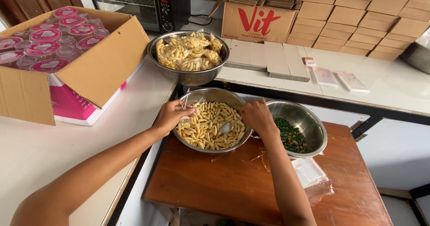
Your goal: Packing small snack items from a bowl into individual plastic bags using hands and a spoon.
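Hands (215, 116) over snack bowl (211, 123)

Oven (148, 2), flat boxes (358, 24), cup carton (89, 73)

Both arms are bare from the lower edge of the view to the fingers, with no sleeve showing. The left hand (172, 115) and the right hand (256, 115) wear no gloves. No ring, watch or bracelet shows on either wrist. The forearms are slim.
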